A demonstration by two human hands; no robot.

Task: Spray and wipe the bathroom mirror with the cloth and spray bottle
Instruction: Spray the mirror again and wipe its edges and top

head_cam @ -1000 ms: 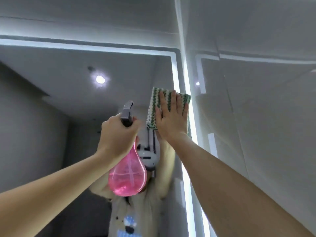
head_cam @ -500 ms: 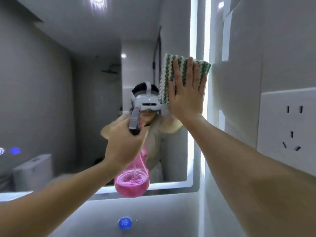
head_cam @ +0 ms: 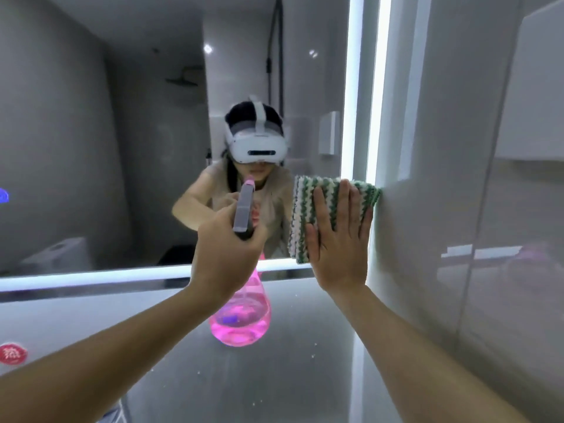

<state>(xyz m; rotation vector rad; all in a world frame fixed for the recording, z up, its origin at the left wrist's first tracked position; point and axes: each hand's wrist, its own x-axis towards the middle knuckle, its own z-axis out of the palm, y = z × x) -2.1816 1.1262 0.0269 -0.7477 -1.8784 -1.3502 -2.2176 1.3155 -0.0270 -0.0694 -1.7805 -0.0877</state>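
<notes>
The bathroom mirror [head_cam: 106,132] fills the left and middle of the view, edged by lit strips. My left hand [head_cam: 225,254] is closed around the grey head of a pink spray bottle [head_cam: 241,319], whose nozzle points at the glass. My right hand [head_cam: 338,239] lies flat with fingers spread, pressing a green-and-white striped cloth [head_cam: 305,215] against the mirror's lower right corner, right by the side wall. The cloth's lower right part is hidden under my palm.
A glossy grey wall [head_cam: 457,209] stands immediately right of the mirror. Below the mirror's lit bottom strip runs a grey tiled wall [head_cam: 305,361] with a red round sticker [head_cam: 13,353] at far left. The mirror reflects a person, a toilet and a shower.
My right hand has slid the cloth down the mirror's right edge from the top corner to the bottom corner. The left hand and spray bottle came down with it.
</notes>
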